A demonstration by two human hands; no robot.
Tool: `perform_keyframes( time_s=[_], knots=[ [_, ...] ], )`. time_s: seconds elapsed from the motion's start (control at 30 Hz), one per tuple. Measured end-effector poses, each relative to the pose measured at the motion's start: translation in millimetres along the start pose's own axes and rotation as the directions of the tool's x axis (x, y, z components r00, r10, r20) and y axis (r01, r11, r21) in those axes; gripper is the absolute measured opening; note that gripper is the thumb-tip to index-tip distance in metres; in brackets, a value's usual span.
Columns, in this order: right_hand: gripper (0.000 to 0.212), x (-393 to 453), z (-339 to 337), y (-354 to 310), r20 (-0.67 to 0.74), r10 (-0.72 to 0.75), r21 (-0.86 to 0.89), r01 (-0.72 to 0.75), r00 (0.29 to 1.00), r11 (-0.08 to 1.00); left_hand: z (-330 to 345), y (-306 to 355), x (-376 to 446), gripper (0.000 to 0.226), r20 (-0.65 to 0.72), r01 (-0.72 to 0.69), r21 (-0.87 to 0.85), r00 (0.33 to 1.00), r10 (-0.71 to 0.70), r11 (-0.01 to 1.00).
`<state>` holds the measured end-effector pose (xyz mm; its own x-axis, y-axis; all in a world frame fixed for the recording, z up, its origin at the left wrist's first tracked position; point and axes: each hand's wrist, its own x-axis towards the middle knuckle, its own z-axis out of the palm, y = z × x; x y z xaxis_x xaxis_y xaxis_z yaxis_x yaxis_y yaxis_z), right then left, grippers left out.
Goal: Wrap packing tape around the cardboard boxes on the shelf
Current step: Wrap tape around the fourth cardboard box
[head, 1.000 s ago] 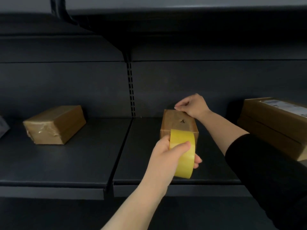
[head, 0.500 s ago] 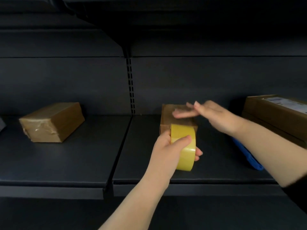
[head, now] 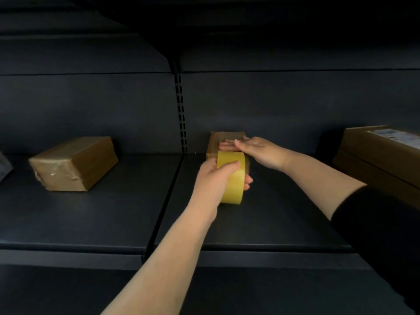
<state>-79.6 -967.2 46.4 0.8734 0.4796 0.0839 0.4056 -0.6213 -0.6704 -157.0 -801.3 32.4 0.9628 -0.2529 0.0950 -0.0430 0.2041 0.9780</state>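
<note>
While the left hand [head: 216,176] grips the yellow tape roll [head: 231,176], the right hand [head: 256,151] lies flat, fingers straight, on the middle cardboard box [head: 225,137].

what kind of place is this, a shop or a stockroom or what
Probably a stockroom or packing area fitted with retail-style shelving. Dark metal shelves hang from a slotted upright, and they carry only taped cardboard boxes, one of which is being wrapped from a yellow tape roll.
</note>
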Motion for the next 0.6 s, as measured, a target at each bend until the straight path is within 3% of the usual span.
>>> perform_keyframes(
  time_s=[0.2,0.37,0.5,0.6],
  knots=[
    [0.033,21.0,-1.7,-2.3,-0.042,0.014,0.084,-0.011,0.999,0.996,-6.4,-0.4,14.7,0.005,-0.017,0.001,-0.035,1.0,-0.001,0.999],
    [0.028,29.4,2.5,8.4,-0.128,-0.042,0.031,0.046,0.991,0.998,-7.4,-5.5,16.3,0.004,-0.018,-0.001,-0.052,1.0,0.0,0.999],
    [0.038,45.7,-2.9,6.7,-0.09,0.071,0.122,-0.06,0.993,0.991,-7.9,-5.4,17.4,0.005,-0.012,0.011,-0.062,1.0,-0.012,0.998],
    [0.041,59.9,-10.4,6.2,-0.049,0.161,0.035,-0.159,0.986,0.987,-10.1,-6.6,17.5,0.005,-0.011,0.015,-0.054,1.0,-0.016,0.998]
  ],
)
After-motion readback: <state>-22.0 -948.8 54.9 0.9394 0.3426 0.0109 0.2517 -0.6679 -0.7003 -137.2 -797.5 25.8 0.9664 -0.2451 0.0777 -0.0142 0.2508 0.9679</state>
